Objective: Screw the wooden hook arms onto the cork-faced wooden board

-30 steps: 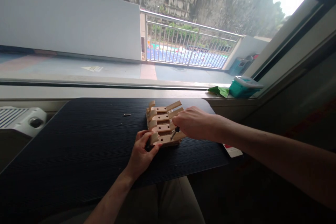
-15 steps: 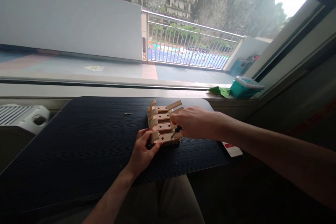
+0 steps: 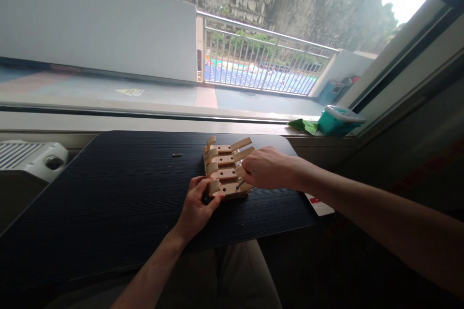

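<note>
A small wooden rack (image 3: pixel 227 173) with several parallel slats, raised ends and dark holes rests on the dark table. My left hand (image 3: pixel 198 203) grips its near left corner, thumb along the front edge and fingers round the side. Over the rack's right side, my right hand (image 3: pixel 266 168) is closed round a screwdriver (image 3: pixel 240 184). The metal shaft slants down to the right-hand hole of the nearest slat; the handle is hidden in the fist. A loose screw (image 3: pixel 177 155) lies left of the rack.
The dark table (image 3: pixel 119 193) stands below a window sill. On the sill are a teal box with a pale lid (image 3: pixel 340 120) and a green cloth (image 3: pixel 303 126). A white and red card (image 3: pixel 319 204) lies at the table's right edge. A white radiator (image 3: pixel 31 157) is at left.
My right fist has turned on the screwdriver, and its dark part near the shaft is now covered. My left hand keeps its hold on the rack's corner.
</note>
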Available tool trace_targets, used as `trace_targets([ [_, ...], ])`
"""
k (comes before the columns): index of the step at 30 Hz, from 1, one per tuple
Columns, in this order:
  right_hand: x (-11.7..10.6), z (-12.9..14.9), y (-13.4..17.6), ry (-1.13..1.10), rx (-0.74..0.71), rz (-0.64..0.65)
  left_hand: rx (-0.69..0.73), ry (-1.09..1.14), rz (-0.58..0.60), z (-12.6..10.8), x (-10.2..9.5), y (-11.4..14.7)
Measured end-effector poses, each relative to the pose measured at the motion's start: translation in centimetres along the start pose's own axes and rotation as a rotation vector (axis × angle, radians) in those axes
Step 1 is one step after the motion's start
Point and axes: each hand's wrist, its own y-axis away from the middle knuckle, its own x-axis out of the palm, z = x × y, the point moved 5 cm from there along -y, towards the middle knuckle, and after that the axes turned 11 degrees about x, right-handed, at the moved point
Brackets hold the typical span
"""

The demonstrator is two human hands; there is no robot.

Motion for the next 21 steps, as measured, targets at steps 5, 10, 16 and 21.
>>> trace_targets([
  [5, -0.47, -0.14, 0.47, 0.001, -0.015, 0.034, 0.001, 0.0, -0.01, 0.09, 0.05, 0.1],
  [10, -0.97, 0.12, 0.79, 0.011, -0.108, 0.024, -0.006, 0.002, -0.008, 0.14, 0.11, 0.05],
  [16, -0.23, -0.32, 0.17, 0.018, -0.07, 0.01, -0.001, 0.006, -0.005, -0.05, -0.02, -0.04],
  [21, -0.2, 0.1, 0.32, 0.012, -0.036, 0.025, -0.002, -0.003, 0.0, -0.1, 0.0, -0.04],
])
